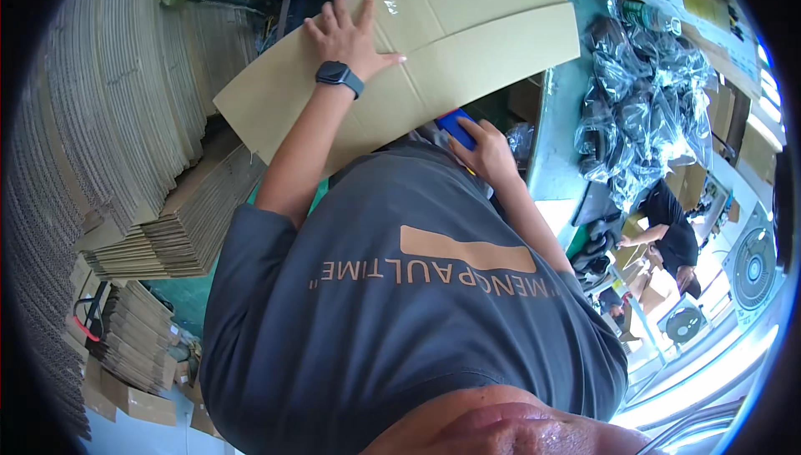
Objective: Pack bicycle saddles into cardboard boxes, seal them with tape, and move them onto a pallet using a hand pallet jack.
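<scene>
Your left hand (349, 34) lies spread flat on the folded cardboard box (434, 46) held against your chest; your right hand (482, 148) grips a blue tape dispenser (455, 125) at its near edge. Flaps look closed, taping apparently still unfinished.

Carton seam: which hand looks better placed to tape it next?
Probably right: the right hand grips the blue dispenser at the carton edge; the left hand lies flat on it.
</scene>
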